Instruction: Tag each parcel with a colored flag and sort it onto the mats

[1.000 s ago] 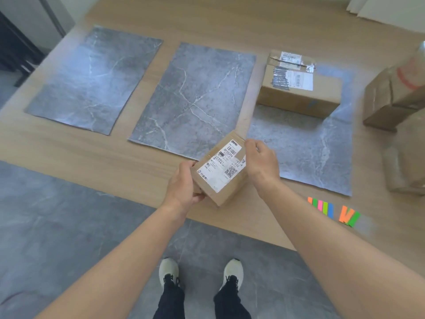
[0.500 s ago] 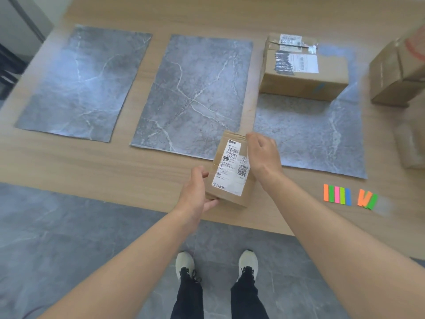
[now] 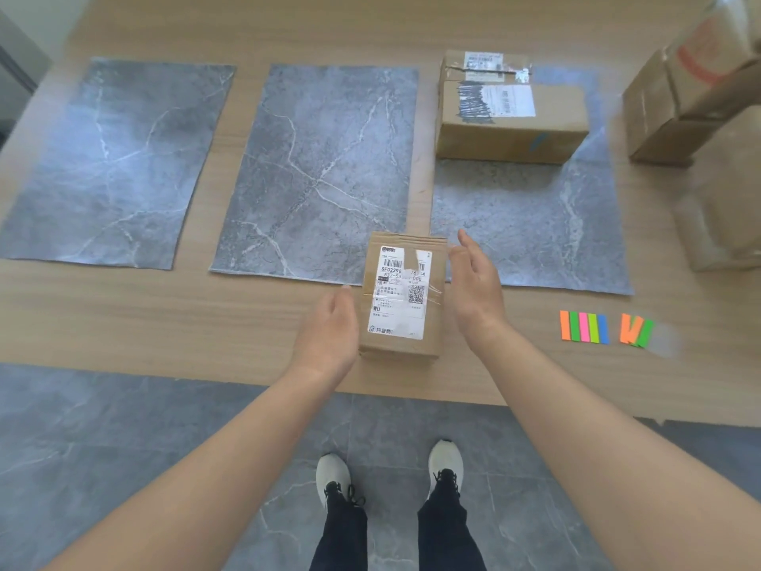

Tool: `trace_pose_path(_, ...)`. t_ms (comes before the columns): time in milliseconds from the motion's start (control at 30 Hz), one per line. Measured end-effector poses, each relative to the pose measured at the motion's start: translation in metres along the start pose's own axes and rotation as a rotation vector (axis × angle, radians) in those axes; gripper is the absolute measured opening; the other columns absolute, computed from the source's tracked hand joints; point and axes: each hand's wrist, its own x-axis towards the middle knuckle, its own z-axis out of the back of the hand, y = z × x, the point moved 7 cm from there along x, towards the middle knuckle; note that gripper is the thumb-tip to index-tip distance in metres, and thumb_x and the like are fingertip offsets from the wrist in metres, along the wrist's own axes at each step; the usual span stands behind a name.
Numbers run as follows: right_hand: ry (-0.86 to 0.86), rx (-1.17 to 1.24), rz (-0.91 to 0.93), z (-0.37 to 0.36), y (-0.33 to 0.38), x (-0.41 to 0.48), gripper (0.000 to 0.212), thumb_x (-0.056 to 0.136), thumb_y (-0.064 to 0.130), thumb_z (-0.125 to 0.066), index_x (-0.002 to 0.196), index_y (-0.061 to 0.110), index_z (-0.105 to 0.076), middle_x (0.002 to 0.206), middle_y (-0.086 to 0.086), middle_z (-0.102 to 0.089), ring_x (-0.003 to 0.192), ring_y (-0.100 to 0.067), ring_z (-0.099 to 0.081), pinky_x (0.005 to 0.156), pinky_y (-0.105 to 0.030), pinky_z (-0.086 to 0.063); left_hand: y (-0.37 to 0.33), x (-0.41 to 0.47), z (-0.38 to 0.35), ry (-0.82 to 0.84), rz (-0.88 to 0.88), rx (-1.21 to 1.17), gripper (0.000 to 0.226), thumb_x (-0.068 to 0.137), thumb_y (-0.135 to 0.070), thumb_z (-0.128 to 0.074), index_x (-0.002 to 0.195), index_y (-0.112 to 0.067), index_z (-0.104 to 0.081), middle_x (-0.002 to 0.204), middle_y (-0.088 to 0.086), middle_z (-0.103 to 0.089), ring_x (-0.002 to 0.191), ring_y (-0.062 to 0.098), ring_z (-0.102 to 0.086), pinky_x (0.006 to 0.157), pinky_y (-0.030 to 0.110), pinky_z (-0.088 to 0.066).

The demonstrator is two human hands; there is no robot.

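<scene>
1. Now the small parcel [image 3: 401, 294] is down on the table [image 3: 164, 315]. Half a second ago both hands held it tilted above the near edge; it lies flat with its label [image 3: 398, 296] facing up.
2. It sits on the near strip of wood, its far end by the gap between the middle mat [image 3: 321, 166] and the right mat [image 3: 535, 224]. Whether it overlaps either mat cannot be told.
3. Both hands have let go, so the parcel seems parked for tagging, not sorted. No flag shows on it yet.
4. The flags [image 3: 584, 327] lie in a row on the table well to the right of it, so the right hand looks best placed to fetch one.
5. The left hand [image 3: 329, 327] is released, fingers straight, palm turned toward the parcel's left side and just beside it.
6. The right hand [image 3: 475, 290] is also released, fingers relaxed and pointing away from the person, a little apart from the parcel's right side.
7. A bigger parcel [image 3: 510, 113] rests at the far end of the right mat.
</scene>
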Motion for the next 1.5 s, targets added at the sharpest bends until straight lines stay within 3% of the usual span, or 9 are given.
trace_pose_path(233, -0.066, 0.076, 0.006, 0.05, -0.018, -0.002, 0.047, 0.105, 0.034, -0.046, 0.15, 0.023, -0.049, 0.155, 0.01, -0.045, 0.139, -0.001, -0.04, 0.109, -0.019, -0.028, -0.057, -0.009, -0.033, -0.023, -0.353, 0.041, 0.033, 0.104, -0.037, -0.034, 0.074, -0.031, -0.047, 0.093, 0.001, -0.055, 0.096, 0.022, -0.049, 0.078, 0.037, -0.032)
trace_pose_path(367, -0.117, 0.09, 0.006, 0.085, -0.024, -0.002, 0.045, 0.104, 0.034, -0.047, 0.147, 0.023, -0.054, 0.147, 0.011, -0.052, 0.125, 0.005, -0.045, 0.103, -0.016, -0.031, -0.079, -0.019, -0.069, 0.083, -0.406, 0.006, 0.036, 0.1, -0.045, -0.032, 0.092, -0.024, -0.06, 0.1, -0.004, -0.059, 0.101, 0.015, -0.053, 0.083, 0.032, -0.036)
trace_pose_path(533, -0.203, 0.109, -0.024, 0.138, -0.042, 0.002, 0.039, 0.103, 0.029, -0.048, 0.138, 0.017, -0.061, 0.117, 0.019, -0.063, 0.103, 0.015, -0.054, 0.082, 0.0, -0.036, -0.094, -0.029, -0.127, 0.206, -0.398, -0.05, 0.056, 0.098, -0.055, -0.026, 0.128, -0.024, -0.063, 0.129, -0.009, -0.06, 0.127, 0.008, -0.05, 0.114, 0.035, -0.033)
trace_pose_path(700, -0.279, 0.114, -0.045, 0.19, -0.068, 0.006, 0.035, 0.104, 0.027, -0.048, 0.132, 0.015, -0.066, 0.081, 0.021, -0.053, 0.078, 0.004, -0.052, 0.081, -0.016, -0.042, -0.095, -0.034, -0.187, 0.33, -0.33, -0.041, 0.07, 0.088, -0.067, -0.023, 0.132, -0.029, -0.061, 0.135, -0.009, -0.058, 0.132, 0.01, -0.048, 0.12, 0.041, -0.029)
trace_pose_path(833, -0.311, 0.044, -0.063, 0.223, -0.087, 0.01, 0.031, 0.103, 0.018, -0.049, 0.126, 0.017, -0.069, 0.095, 0.008, -0.063, 0.084, -0.005, -0.06, 0.075, -0.01, -0.046, -0.092, -0.037, -0.229, 0.393, -0.28, -0.023, 0.07, 0.089, -0.068, -0.023, 0.136, -0.03, -0.058, 0.142, -0.009, -0.055, 0.136, 0.009, -0.045, 0.121, 0.041, -0.027)
trace_pose_path(967, -0.258, -0.127, -0.044, 0.243, -0.104, 0.018, 0.034, 0.096, 0.004, -0.054, 0.119, 0.021, -0.073, 0.115, 0.009, -0.072, 0.107, -0.008, -0.067, 0.096, -0.023, -0.05, -0.09, -0.037, -0.262, 0.434, -0.278, 0.003, 0.066, 0.093, -0.063, -0.022, 0.137, -0.029, -0.058, 0.142, -0.01, -0.055, 0.136, 0.008, -0.044, 0.121, 0.04, -0.028)
trace_pose_path(1100, -0.155, -0.428, 0.143, 0.253, -0.111, 0.029, 0.037, 0.087, -0.009, -0.06, 0.114, 0.011, -0.077, 0.11, -0.004, -0.073, 0.093, -0.015, -0.068, 0.086, -0.015, -0.044, -0.084, -0.034, -0.287, 0.471, -0.245, 0.03, 0.067, 0.089, -0.066, -0.021, 0.134, -0.033, -0.059, 0.139, -0.012, -0.056, 0.134, 0.008, -0.047, 0.119, 0.04, -0.028)
trace_pose_path(1367, 0.231, -0.738, 0.26, 0.242, -0.129, 0.058, 0.041, 0.067, 0.004, -0.091, 0.106, 0.004, -0.079, 0.098, -0.015, -0.07, 0.08, -0.032, -0.066, 0.071, -0.029, -0.042, -0.077, -0.032, -0.313, 0.525, -0.243, 0.063, 0.074, 0.082, -0.074, -0.023, 0.13, -0.034, -0.062, 0.135, -0.009, -0.06, 0.128, 0.006, -0.052, 0.116, 0.038, -0.034)
trace_pose_path(1500, 0.236, -0.736, 0.24, 0.243, -0.128, 0.067, 0.041, 0.066, 0.011, -0.093, 0.104, 0.006, -0.079, 0.097, -0.011, -0.067, 0.077, -0.019, -0.055, 0.069, -0.029, -0.039, -0.083, -0.033, -0.317, 0.532, -0.363, 0.215, 0.041, 0.1, -0.043, -0.036, 0.117, -0.024, -0.068, 0.112, -0.009, -0.066, 0.106, 0.006, -0.058, 0.1, 0.033, -0.043)
